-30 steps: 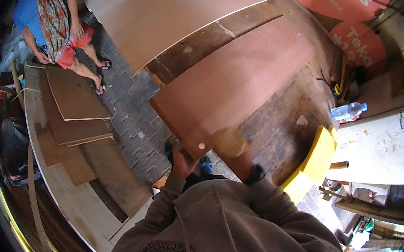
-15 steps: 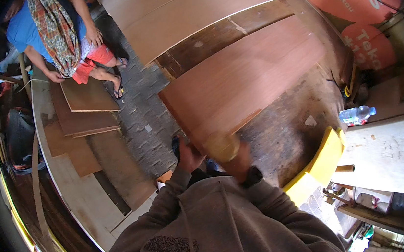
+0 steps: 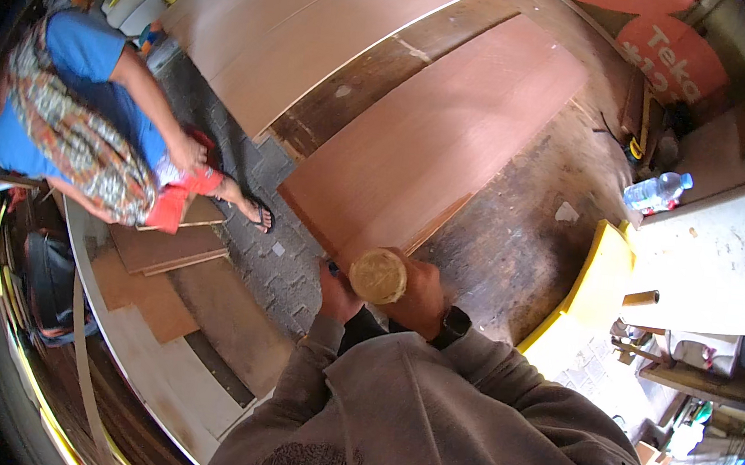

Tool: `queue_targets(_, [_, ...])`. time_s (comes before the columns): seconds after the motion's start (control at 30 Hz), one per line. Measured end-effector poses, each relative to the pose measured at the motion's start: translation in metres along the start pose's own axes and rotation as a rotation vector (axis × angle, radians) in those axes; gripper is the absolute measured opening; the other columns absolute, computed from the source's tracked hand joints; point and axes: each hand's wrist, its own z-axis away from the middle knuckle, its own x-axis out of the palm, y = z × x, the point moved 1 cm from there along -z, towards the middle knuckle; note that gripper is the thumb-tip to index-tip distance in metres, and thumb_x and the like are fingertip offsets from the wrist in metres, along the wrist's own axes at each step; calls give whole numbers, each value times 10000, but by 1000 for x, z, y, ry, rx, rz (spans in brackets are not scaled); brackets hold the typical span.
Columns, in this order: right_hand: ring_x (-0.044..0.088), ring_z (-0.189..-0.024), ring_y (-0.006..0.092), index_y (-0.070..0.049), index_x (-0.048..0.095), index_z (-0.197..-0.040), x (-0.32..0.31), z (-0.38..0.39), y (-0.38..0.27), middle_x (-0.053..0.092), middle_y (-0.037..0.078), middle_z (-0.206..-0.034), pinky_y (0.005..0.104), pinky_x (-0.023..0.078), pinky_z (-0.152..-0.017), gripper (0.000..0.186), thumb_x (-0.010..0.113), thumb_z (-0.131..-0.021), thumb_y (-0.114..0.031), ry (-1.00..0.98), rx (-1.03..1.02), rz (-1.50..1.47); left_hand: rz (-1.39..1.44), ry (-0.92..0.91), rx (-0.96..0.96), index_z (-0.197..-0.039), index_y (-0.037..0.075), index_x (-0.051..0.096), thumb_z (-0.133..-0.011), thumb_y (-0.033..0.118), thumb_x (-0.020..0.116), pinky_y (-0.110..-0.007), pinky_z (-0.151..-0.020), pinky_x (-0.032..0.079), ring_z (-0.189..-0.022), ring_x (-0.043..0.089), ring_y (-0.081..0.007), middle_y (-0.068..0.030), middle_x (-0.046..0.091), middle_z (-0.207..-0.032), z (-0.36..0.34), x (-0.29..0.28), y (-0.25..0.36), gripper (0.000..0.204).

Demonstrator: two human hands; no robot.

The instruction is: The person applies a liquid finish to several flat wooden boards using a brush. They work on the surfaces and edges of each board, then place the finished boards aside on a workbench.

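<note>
A long reddish-brown plywood panel [image 3: 437, 135] lies slantwise on a stained worktable [image 3: 525, 249]. Its near end reaches my hands. In my right hand [image 3: 420, 297], which wears a dark wristwatch, is a round tan block [image 3: 378, 276] with a flat, wood-like top, held just over the panel's near end. What is under the block is hidden. My left hand [image 3: 340, 295] is closed beside the block, at the panel's near left corner. Something small and dark shows at its fingers, too little to name.
A larger brown panel [image 3: 294, 25] lies beyond. Left, a person in blue [image 3: 84, 130] bends over stacked board pieces [image 3: 166, 252] beside the paved floor [image 3: 264, 267]. Yellow sheeting [image 3: 590, 278], a plastic bottle [image 3: 658, 192] and a white board [image 3: 714, 268] are at right.
The tan block, blurred before, is now sharp and slightly further left and lower, close to my left hand. The person at left has stepped nearer and leans further forward. The whole view has shifted slightly.
</note>
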Motion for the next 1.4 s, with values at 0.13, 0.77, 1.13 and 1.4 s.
queue_targets(0.13, [730, -802, 307, -67, 691, -1113, -39, -30, 64, 733, 143, -929, 421, 588, -715, 376, 793, -817, -276, 264, 54, 210, 64, 1, -39, -1561, 108, 293, -886, 855, 268, -482, -1157, 356, -1425, 395, -315, -123, 381, -1570, -8, -37, 0, 1007])
queue_targets(0.77, [734, -884, 220, -49, 689, -1064, -168, -113, 128, 739, 110, -977, 369, 595, -785, 300, 771, -867, -261, 329, 274, 382, -957, 717, 942, -1041, 24, 546, -1064, 445, 386, -304, -653, 411, -701, 435, -138, -1, 442, -800, 17, 19, 58, 451])
queue_targets(1.13, [729, -995, 231, -29, 688, -1167, -44, -9, 161, 731, 150, -1113, 384, 597, -834, 373, 775, -846, -200, 531, 583, -896, -1839, -45, 1079, -1236, 25, 534, -1012, 189, 552, -515, -1044, 395, -1292, 454, -419, -231, 519, -1321, -194, 178, 50, 279])
queue_targets(1.4, [729, -998, 234, -40, 715, -1126, -139, -69, 129, 751, 114, -1069, 393, 568, -893, 326, 769, -855, -212, 269, 132, 449, -2033, -43, 958, -1347, 50, 506, -966, 237, 618, -545, -1164, 308, -1410, 365, -419, -211, 449, -1458, -200, 176, 47, 439])
